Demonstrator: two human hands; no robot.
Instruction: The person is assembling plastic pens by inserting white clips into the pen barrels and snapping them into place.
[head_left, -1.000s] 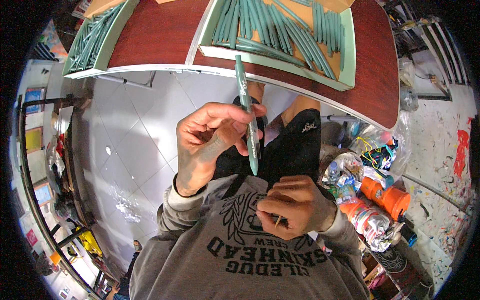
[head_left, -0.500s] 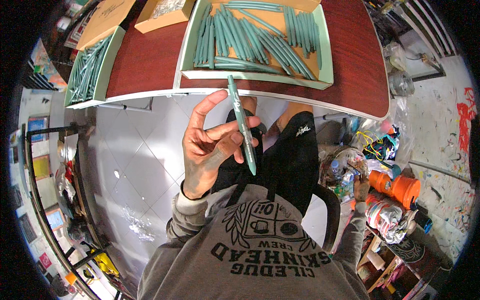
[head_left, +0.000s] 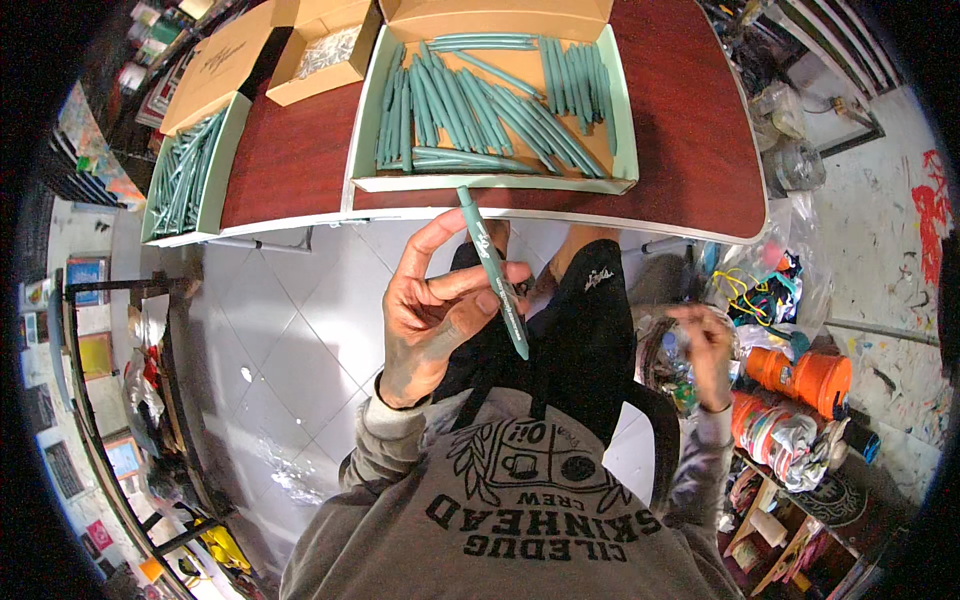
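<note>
Slim teal plastic marker pen (head_left: pixel 493 272) was held over lap, just below table edge, tip end pointing toward shallow pale-green cardboard tray (head_left: pixel 622 150) of like teal pens (head_left: pixel 490 105). Left hand (head_left: pixel 432 310) pinched barrel between thumb and fingers, index raised. Right hand (head_left: pixel 706 340) reached down to right side, blurred; grip could not be told. Judgement: firmer mid-barrel pinch would steady pen best. Dark red table (head_left: pixel 700 130) carried second tray (head_left: pixel 185 175).

A single head-worn fisheye camera looks steeply down past the wearer's chest, close on the raised left hand (head_left: pixel 432 318), with the table's (head_left: pixel 700 150) near edge bending across the top and floor tiles (head_left: pixel 300 330) below.
</note>
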